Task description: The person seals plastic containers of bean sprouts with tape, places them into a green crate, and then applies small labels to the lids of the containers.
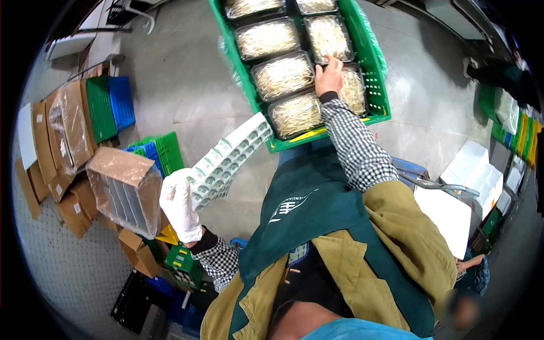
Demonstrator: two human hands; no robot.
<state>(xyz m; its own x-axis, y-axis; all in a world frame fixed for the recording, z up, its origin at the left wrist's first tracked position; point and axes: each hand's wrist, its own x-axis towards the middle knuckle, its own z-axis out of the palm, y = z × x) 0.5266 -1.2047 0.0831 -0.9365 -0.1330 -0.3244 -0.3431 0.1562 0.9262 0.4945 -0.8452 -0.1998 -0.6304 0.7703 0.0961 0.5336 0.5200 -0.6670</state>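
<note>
My left hand [180, 205], in a white glove, is closed on the lower end of a sheet of round green-and-white stickers [226, 161]. The sheet stretches up toward a green crate [245, 79]. Inside the crate stand two columns of black trays of bean sprouts [282, 75] under clear film. My bare right hand [330, 77] rests over the right column, its fingertips at the lower edge of one sprout tray [328, 38]. Its fingers are bent, and whether anything is between them is hidden.
Flattened cardboard [42, 141] and a wrapped stack of trays [126, 192] are at the left, beside a green crate [167, 152]. White boxes [473, 173] stand at the right. Another person's arm [471, 263] shows at the lower right; someone's dark-clothed leg is at the upper right.
</note>
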